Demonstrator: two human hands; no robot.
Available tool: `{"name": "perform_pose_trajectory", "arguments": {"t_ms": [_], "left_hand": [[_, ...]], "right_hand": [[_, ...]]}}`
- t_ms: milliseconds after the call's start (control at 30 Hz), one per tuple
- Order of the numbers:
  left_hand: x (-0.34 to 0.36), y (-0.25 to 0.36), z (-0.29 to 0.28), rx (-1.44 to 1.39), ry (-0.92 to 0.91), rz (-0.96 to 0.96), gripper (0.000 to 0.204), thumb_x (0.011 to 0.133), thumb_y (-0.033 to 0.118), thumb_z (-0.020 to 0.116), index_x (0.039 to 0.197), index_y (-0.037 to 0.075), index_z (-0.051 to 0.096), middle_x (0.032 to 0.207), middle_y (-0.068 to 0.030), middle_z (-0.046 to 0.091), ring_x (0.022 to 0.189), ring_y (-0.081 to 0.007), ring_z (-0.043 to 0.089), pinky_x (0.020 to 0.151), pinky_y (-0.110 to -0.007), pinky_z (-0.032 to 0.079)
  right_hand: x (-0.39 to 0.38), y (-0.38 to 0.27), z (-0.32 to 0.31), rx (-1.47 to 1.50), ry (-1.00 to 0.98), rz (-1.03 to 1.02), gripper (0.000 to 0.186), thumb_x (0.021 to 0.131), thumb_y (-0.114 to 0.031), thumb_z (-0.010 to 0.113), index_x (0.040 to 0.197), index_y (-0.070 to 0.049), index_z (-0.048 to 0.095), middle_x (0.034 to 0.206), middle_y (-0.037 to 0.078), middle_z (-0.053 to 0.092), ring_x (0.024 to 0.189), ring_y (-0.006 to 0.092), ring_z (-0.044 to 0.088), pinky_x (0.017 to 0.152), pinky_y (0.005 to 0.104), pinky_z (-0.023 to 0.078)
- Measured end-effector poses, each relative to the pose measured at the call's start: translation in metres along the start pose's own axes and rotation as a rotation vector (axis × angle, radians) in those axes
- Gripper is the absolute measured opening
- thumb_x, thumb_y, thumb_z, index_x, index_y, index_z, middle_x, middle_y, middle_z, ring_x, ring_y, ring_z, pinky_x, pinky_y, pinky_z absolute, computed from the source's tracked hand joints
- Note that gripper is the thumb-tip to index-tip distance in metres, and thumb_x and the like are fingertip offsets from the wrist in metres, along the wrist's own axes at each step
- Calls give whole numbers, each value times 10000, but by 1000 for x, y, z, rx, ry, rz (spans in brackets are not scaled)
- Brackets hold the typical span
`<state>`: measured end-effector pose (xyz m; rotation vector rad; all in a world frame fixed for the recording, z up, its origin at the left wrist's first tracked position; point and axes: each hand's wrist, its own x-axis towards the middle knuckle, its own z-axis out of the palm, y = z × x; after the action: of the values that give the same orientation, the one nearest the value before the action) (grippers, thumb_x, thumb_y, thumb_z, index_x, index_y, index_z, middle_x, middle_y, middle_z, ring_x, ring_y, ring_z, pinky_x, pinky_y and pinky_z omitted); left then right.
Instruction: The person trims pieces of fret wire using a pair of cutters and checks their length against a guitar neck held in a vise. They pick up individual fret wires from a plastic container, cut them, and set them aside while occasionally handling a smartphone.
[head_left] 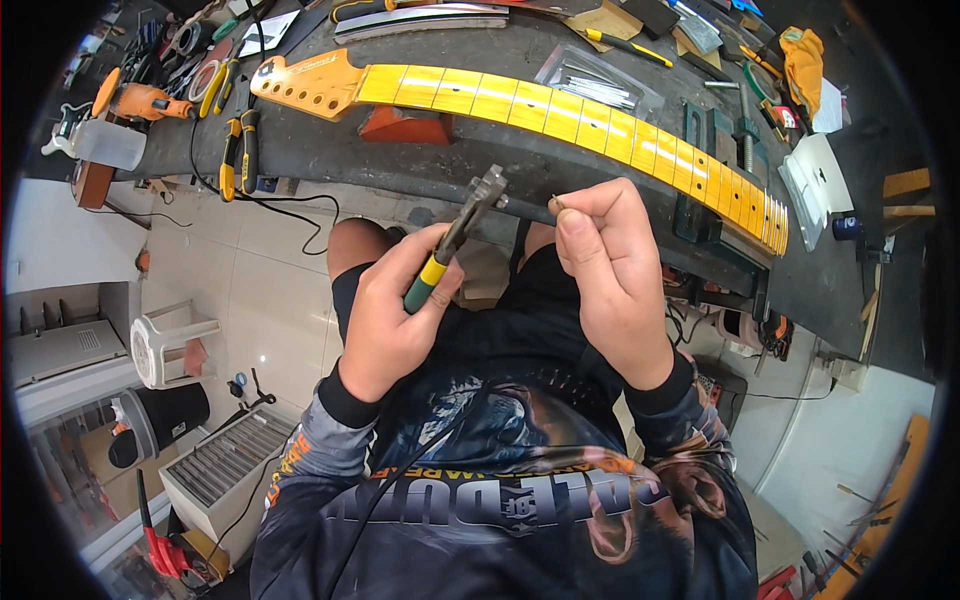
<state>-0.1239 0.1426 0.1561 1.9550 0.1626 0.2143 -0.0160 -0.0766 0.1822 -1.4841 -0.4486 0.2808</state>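
Over my lap, my left hand (385, 318) is closed round the green and yellow handles of a pair of pliers (462, 222), their metal jaws pointing up and away from me. Level with the jaws and to their right, my right hand (622, 285) pinches a tiny thin piece (556, 204) between thumb and forefinger. Only its tip shows, so its kind is unclear. Beyond both hands a glossy yellow guitar neck (540, 115) lies across the workbench (330, 155), headstock to the left. A red block (405, 126) sits under its headstock end.
A clear plastic bag of thin metal strips (598, 90) lies behind the neck. Yellow-and-black handled pliers (240, 155) hang over the bench edge at left, near a spray bottle (105, 143). A green vise (712, 140) stands at right. A white stool (165, 340) is on the floor.
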Motion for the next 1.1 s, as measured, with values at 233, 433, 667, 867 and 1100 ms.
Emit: {"name": "perform_pose_trajectory", "arguments": {"t_ms": [233, 433, 667, 867, 1100], "left_hand": [[2, -5, 1, 87, -23, 170, 484, 1147, 277, 731, 1523, -14, 638, 1131, -85, 763, 970, -178, 699, 922, -356, 576], [16, -25, -7, 185, -242, 244, 589, 1013, 136, 825, 1554, 15, 628, 1359, -180, 740, 1217, -341, 725, 1090, -411, 550], [32, -46, 64, 455, -640, 315, 866, 826, 473, 957, 1514, 44, 655, 1356, -241, 725, 1309, -430, 683, 1152, -552, 494], [25, -62, 140, 522, -762, 642, 1011, 794, 573, 940, 1611, 96, 581, 1555, -215, 586, 1540, -407, 488, 1342, -618, 264], [19, -38, 68, 477, -646, 564, 699, 859, 516, 913, 1385, 95, 726, 1409, -138, 746, 1244, -338, 741, 1058, -512, 574]], "right_hand": [[2, -12, -4, 353, -108, 152, 173, 1238, -150, 530, 1276, 8, 589, 880, -22, 539, 770, 52, 453, 702, 228, 416], [4, -23, -14, 452, -118, 180, 176, 1242, -153, 497, 1241, 0, 585, 821, -21, 524, 705, 62, 459, 674, 231, 405], [-2, -17, -26, -23, 12, -2, 127, 1200, -119, 606, 1184, 0, 649, 1101, 20, 661, 996, 66, 586, 944, 250, 483], [-2, 22, -44, -526, 191, -128, 62, 1097, -7, 716, 1117, 1, 658, 966, 94, 700, 836, 201, 680, 784, 329, 559], [4, 17, -51, -1012, 115, -320, 106, 995, -1, 753, 1065, -25, 678, 952, 166, 703, 884, 384, 696, 814, 480, 550]]}}
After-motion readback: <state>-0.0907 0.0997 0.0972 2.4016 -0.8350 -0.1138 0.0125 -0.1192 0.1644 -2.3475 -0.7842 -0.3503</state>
